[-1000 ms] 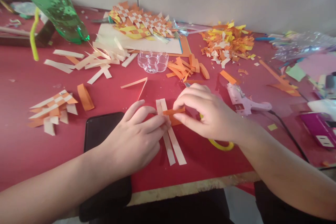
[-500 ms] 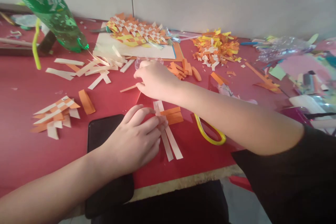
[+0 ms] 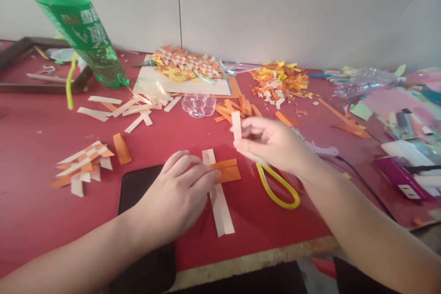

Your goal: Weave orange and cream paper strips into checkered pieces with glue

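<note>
My right hand (image 3: 272,144) pinches a short white paper strip (image 3: 236,125) upright, raised over the red table (image 3: 165,140). My left hand (image 3: 189,179) has its fingers pressed together on crossed paper strips, partly covering where they meet. White strips (image 3: 221,213) run lengthwise there, and orange strips (image 3: 228,172) stick out to the right across them. Under my left wrist lies a black phone-like slab (image 3: 139,188). To the left are a small woven orange-and-white piece (image 3: 84,156) and a loose orange strip (image 3: 121,148).
A green bottle (image 3: 86,32) leans at the back left beside a dark frame (image 3: 44,87). Loose white strips (image 3: 134,108), a clear flower-shaped dish (image 3: 199,104) and paper scraps (image 3: 280,80) lie behind. A yellow loop handle (image 3: 277,188) and a purple power block (image 3: 403,179) are right.
My right hand has moved right from the middle of the table and now holds the white strip upright, uncovering the clear dish. My left hand stays on the crossed strips. The view has shifted slightly.
</note>
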The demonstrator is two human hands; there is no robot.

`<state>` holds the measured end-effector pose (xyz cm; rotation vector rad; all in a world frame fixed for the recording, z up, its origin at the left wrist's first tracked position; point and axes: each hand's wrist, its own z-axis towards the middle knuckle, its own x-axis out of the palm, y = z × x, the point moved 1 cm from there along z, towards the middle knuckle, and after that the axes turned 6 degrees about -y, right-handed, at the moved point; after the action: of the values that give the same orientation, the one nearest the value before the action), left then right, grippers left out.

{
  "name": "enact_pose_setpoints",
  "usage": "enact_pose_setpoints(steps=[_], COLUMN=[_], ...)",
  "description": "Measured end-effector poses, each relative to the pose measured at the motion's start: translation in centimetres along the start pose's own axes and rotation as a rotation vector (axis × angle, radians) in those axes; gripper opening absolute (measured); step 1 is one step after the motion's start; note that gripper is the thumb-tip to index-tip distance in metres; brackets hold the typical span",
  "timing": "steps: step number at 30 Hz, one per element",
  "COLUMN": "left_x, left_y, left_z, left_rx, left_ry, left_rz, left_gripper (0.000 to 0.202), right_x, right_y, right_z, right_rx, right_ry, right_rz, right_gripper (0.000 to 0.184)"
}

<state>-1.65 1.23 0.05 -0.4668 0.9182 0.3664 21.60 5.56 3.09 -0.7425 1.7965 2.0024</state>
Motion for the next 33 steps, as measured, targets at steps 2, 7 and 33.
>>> enact_pose_setpoints(steps=[2, 7, 33], left_x=[0.1, 0.6, 0.7], left_y=[0.0, -0.3, -0.3], left_z=[0.0, -0.1, -0.1], left_rx=[0.013, 0.081, 0.029], left_ry=[-0.002, 0.013, 0.025], left_rz=[0.024, 0.060, -0.017], left_gripper=[0.027, 0.024, 0.024], right_x=[-0.4, 0.1, 1.1], right_y=[-0.8, -1.4, -1.8], right_z=[-1.3, -2.7, -3.1], right_rx=[0.057, 0.073, -0.409], right_ry=[0.081, 0.141, 0.032], right_rz=[-0.113, -0.194, -0.435], right_gripper=[0.025, 0.021, 0.006])
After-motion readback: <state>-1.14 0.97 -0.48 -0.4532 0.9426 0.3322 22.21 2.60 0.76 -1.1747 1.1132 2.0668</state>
